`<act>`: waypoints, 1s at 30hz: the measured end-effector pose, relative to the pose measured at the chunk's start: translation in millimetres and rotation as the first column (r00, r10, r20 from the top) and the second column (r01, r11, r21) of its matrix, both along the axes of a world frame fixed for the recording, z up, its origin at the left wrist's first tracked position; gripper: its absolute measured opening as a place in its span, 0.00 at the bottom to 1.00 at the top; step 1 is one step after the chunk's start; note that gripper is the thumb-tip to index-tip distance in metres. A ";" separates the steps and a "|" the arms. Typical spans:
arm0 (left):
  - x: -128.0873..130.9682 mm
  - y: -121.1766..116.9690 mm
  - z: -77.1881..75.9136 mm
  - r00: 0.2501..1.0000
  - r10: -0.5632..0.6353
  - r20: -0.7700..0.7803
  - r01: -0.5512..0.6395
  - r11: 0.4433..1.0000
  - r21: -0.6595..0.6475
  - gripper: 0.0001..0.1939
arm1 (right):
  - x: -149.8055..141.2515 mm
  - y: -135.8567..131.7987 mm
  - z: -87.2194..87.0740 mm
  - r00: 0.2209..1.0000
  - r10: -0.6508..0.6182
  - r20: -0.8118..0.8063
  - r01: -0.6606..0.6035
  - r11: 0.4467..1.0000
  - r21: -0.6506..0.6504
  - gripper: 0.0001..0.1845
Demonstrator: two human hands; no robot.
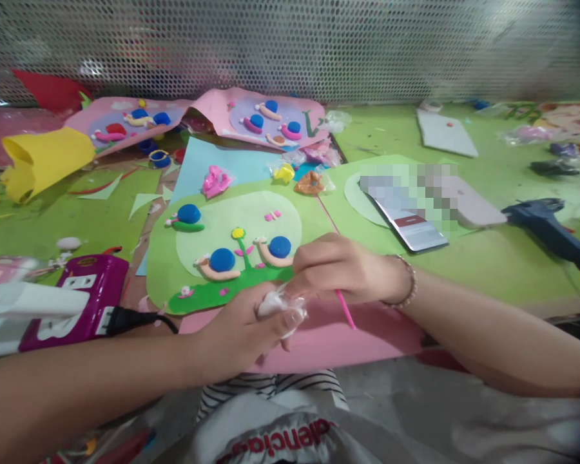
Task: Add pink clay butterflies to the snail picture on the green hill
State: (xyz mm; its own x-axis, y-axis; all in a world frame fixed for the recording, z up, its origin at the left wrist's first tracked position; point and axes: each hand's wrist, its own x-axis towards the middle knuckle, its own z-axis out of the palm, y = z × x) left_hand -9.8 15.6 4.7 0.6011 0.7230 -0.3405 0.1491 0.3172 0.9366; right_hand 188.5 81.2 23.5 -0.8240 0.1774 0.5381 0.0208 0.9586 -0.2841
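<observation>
My left hand (251, 328) is closed around a white lump of clay (273, 304) in clear plastic wrap, thumb on top. My right hand (338, 267) is curled, its fingertips at the wrap's upper edge. A thin pink stick (346, 310) sticks out below the right palm; its other end is hidden by the hand. Just beyond both hands lies a green card (162, 274) with clay snails with blue shells (221, 261) and a yellow clay flower (238, 233). Under the hands is a pink sheet (367, 335).
Wrapped lumps of pink clay (216, 182), yellow clay (284, 173) and brown clay (310, 183) sit behind the card. At left stands a purple power strip (94, 277) with plugs. A phone (410, 222) and a glue gun (553, 229) lie right. A perforated metal panel (290, 48) closes the back.
</observation>
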 end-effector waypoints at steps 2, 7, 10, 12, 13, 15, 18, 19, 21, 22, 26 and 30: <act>-0.1 0.6 0.1 1.000 -0.003 0.002 0.003 1.000 -0.003 0.20 | 0.8 -0.4 0.1 0.999 -0.027 0.046 0.024 0.997 0.078 0.14; 0.3 1.1 2.9 0.998 -0.049 0.038 0.048 0.998 0.028 0.22 | 0.8 -1.5 3.5 0.986 -0.098 0.138 0.056 0.959 0.279 0.14; -0.1 1.1 2.9 0.995 -0.067 0.067 0.063 0.996 0.062 0.22 | -0.1 -2.9 4.7 0.984 -0.118 0.136 0.066 0.940 0.334 0.13; -0.7 1.1 1.7 0.994 -0.074 0.080 0.068 0.995 0.072 0.21 | -0.4 -3.7 4.9 0.983 -0.126 0.131 0.074 0.936 0.345 0.12; -1.0 1.1 1.1 0.994 -0.072 0.084 0.066 0.995 0.073 0.21 | -0.4 -3.9 5.0 0.983 -0.127 0.134 0.075 0.937 0.341 0.12; -1.2 1.0 0.3 0.995 -0.065 0.075 0.060 0.996 0.066 0.21 | -0.2 -4.2 5.0 0.984 -0.121 0.134 0.072 0.945 0.319 0.12; -0.2 0.8 1.7 0.999 -0.043 0.024 0.042 0.999 0.035 0.22 | 0.3 -3.7 4.7 0.985 -0.118 0.128 0.083 0.964 0.251 0.10; 0.5 0.7 2.7 1.000 -0.030 0.002 0.030 0.999 0.017 0.21 | 0.3 -3.5 4.5 0.985 -0.115 0.130 0.085 0.973 0.216 0.09; 1.9 0.7 4.7 1.000 0.004 -0.028 -0.004 1.000 -0.019 0.20 | -0.2 -3.1 4.5 0.985 -0.101 0.137 0.082 0.987 0.136 0.08; 2.4 0.6 5.4 0.999 0.015 -0.031 -0.016 0.999 -0.033 0.20 | -0.8 -3.0 4.9 0.987 -0.090 0.137 0.078 0.993 0.091 0.07; 1.8 -0.1 4.0 1.000 0.013 -0.022 -0.014 0.999 -0.051 0.21 | -3.1 -2.3 8.9 0.998 -0.047 0.043 0.053 0.987 -0.154 0.05; -0.6 -2.0 -1.0 1.000 0.007 -0.023 -0.008 0.998 -0.067 0.23 | 0.8 5.9 10.1 0.975 -0.213 -0.056 0.198 0.959 -0.205 0.04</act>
State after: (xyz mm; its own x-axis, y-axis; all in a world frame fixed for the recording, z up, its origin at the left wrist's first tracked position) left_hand -10.3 13.6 3.7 0.5871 0.7024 -0.4025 0.1677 0.3808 0.9093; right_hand 189.3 87.1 33.5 -0.7164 0.4470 0.5357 0.1820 0.8610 -0.4749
